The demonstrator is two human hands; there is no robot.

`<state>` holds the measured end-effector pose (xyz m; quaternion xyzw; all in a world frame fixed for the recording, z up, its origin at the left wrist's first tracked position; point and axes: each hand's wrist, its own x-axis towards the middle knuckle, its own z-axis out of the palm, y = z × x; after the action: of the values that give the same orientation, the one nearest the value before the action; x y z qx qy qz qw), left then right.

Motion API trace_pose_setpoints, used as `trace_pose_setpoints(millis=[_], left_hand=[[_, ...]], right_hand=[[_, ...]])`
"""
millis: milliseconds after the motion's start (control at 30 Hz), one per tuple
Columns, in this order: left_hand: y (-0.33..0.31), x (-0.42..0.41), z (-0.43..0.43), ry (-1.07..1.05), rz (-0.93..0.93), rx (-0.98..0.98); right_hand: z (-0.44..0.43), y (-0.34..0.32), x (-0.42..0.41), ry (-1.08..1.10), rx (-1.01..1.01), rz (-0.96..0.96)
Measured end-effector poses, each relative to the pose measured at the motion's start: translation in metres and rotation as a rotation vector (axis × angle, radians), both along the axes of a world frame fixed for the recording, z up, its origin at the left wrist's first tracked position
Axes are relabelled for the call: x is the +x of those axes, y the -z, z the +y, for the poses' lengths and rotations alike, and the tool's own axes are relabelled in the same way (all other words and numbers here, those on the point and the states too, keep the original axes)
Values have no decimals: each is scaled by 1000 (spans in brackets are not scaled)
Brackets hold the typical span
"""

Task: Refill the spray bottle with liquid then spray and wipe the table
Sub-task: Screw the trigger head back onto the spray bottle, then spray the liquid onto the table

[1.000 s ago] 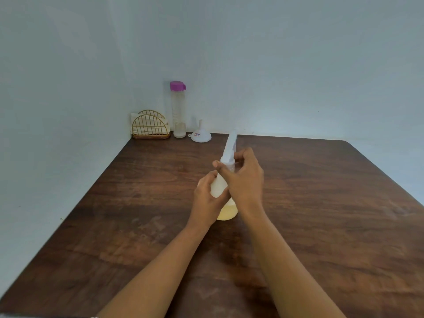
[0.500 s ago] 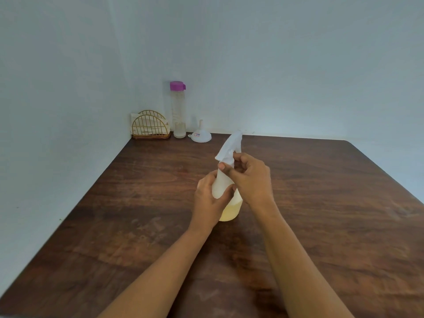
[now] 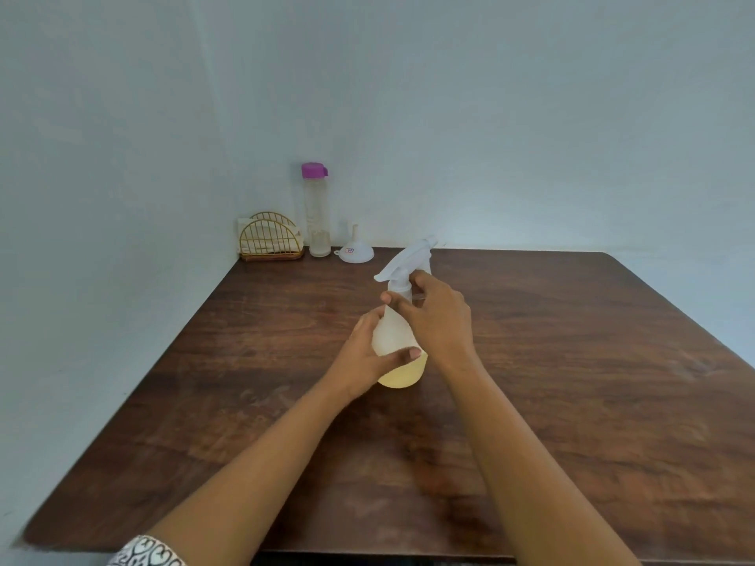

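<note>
**Item 1: spray bottle** (image 3: 393,339). Translucent white. It stands about mid-surface, a little toward the far edge, with pale yellow liquid (image 3: 402,375) filling only its base. Its long axis is close to upright, the top leaning slightly toward the far right corner. The spray head (image 3: 406,259) is seated on the neck, nozzle pointing toward the far edge.

**Item 2: left hand** (image 3: 365,361). It comes in from the near-left. Its fingers are wrapped round the bottle's body and the thumb lies across the near side. It holds the bottle steady.

**Item 3: right hand** (image 3: 441,318). It is above and just right of the bottle. Its fingers (image 3: 390,298) are pinched on the collar (image 3: 399,285) at the neck, directly under the spray head. This is the nearer hand for any turning of the head, which would run about the bottle's upright axis.

**Item 4: surface** (image 3: 572,361). Dark wood grain.

**Item 5: far left corner group.** Well apart from the hands.
- A gold wire holder (image 3: 270,239) with pale sheets inside.
- A tall bottle (image 3: 318,214) with a purple lid, nearly drained.
- A white funnel (image 3: 356,251), upturned.

**Assessment.** The refill looks done. The head is probably being tightened, though the turning direction cannot be told. Spraying and wiping are yet to come.
</note>
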<state>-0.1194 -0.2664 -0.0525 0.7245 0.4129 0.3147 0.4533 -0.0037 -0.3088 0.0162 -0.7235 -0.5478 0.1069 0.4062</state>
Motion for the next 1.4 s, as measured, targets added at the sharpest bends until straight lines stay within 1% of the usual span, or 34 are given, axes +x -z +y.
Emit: trace_pose_setpoints(millis=[100,267,433,533,633,700,800,867,933,967,1000,1067,1100,1200,1233,1300,1400], left_hand=[[0,-8,7,66,41,-42],[6,-5,5,0,40,32],[13,2,-1,-93,-12,92],[12,9,-10,-141,-20,142],[11,16,-22,-162,-23,150],[12,23,-29,-116,11,140],[13,23,-42,11,81,60],[12,11,-47,108,42,6],[10,-6,-45,170,2,-8],[10,-15,-43,165,38,13],[10,-25,-39,124,113,68],[13,-44,-28,-31,296,241],[16,-52,-21,-103,373,303],[25,-65,-8,-210,629,330],[29,-65,-6,-227,681,331],[34,-63,-6,-258,714,361],[39,-62,-6,-276,720,389]], right_hand=[[1,1,0,-18,-9,48],[0,6,-6,55,82,50],[-1,6,-9,96,109,67],[-2,10,-11,78,120,137],[-5,12,-11,59,136,249],[-4,12,-10,77,157,285],[0,12,-3,125,183,315],[2,12,6,111,157,322],[0,9,20,85,111,350],[-4,7,28,73,94,398],[-8,4,36,50,77,459],[-21,-3,52,-20,39,539],[-29,-7,59,-51,18,542],[-52,-13,78,-119,-79,520],[-60,-14,83,-145,-127,517],[-73,-14,89,-195,-246,494],[-85,-14,94,-238,-433,376]])
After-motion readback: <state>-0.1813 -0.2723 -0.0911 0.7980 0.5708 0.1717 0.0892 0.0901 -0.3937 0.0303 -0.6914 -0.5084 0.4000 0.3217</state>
